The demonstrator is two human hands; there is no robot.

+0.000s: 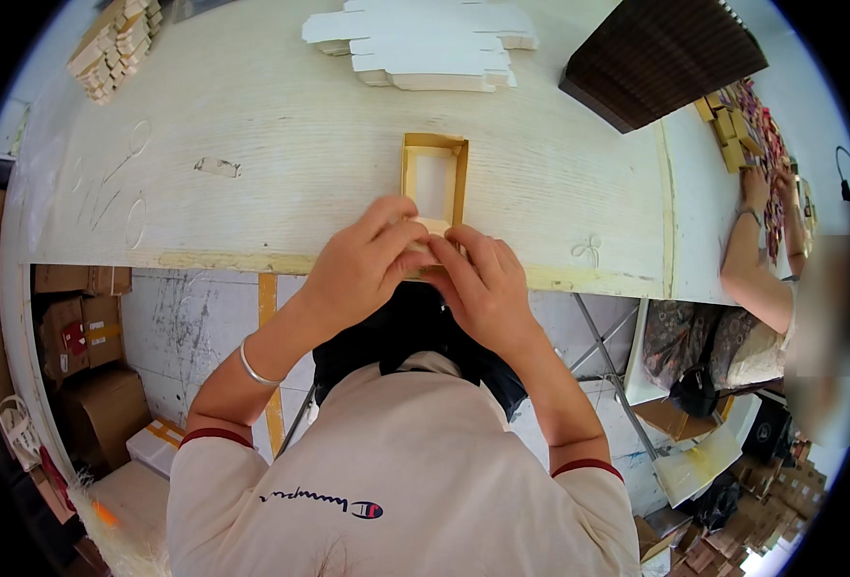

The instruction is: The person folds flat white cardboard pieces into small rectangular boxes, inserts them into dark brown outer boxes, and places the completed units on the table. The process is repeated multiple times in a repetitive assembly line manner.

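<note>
A small open box (461, 183) with gold-yellow walls and a pale inside lies near the table's front edge, its long side pointing away from me. At its near end my left hand (372, 255) has its fingers bent and pinched on the box's end wall. From the other side my right hand (482, 279) closes on the same end, thumb and fingers pressed to the cardboard. My fingertips nearly meet there and hide most of that end and its flap.
White flat cardboard blanks (425, 43) are stacked at the back. A dark brown stack (665, 58) stands back right, and light cardboard pieces (117, 48) back left. On the right, another person's arms (757, 250) reach toward small yellow boxes (731, 135). Cartons (102, 413) sit below left.
</note>
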